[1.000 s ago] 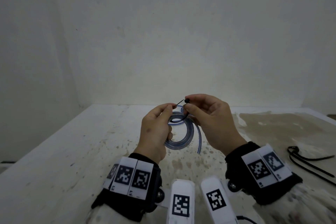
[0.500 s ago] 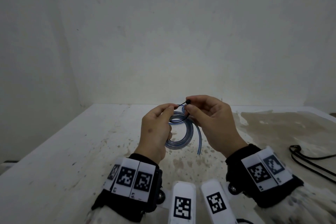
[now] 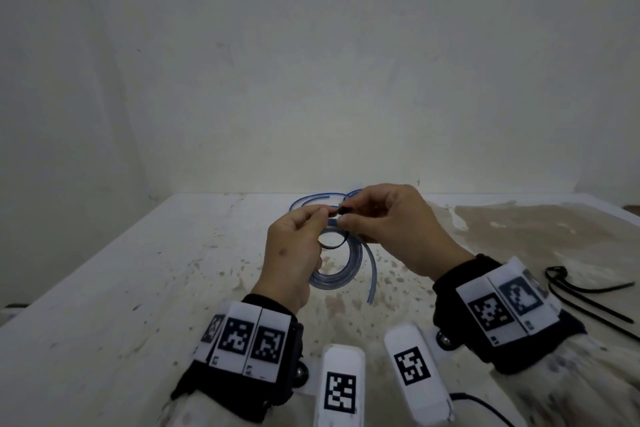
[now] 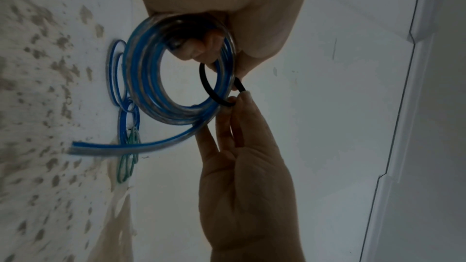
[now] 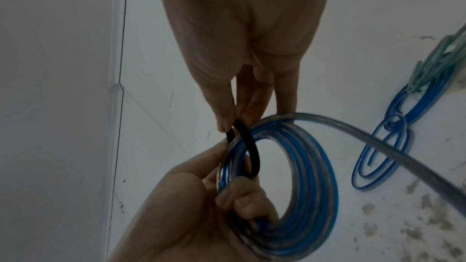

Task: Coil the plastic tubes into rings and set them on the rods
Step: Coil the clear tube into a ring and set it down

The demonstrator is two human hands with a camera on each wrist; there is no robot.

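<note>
In the head view the left hand (image 3: pixel 294 256) covers the near left part of the coiled blue tube (image 3: pixel 341 276), and the right hand (image 3: pixel 391 229) hides where the black tie (image 3: pixel 332 242) closes. The loose black ties (image 3: pixel 588 295) by the bench's (image 3: pixel 138 305) right edge run out of the picture. The farther blue tube (image 3: pixel 311 200) near the bench's back edge is partly behind both hands. In the right wrist view the green tube (image 5: pixel 433 67) is cut off at the picture's right edge and blurred. In the left wrist view the coil's top sits behind the palm, fingers unclear.
</note>
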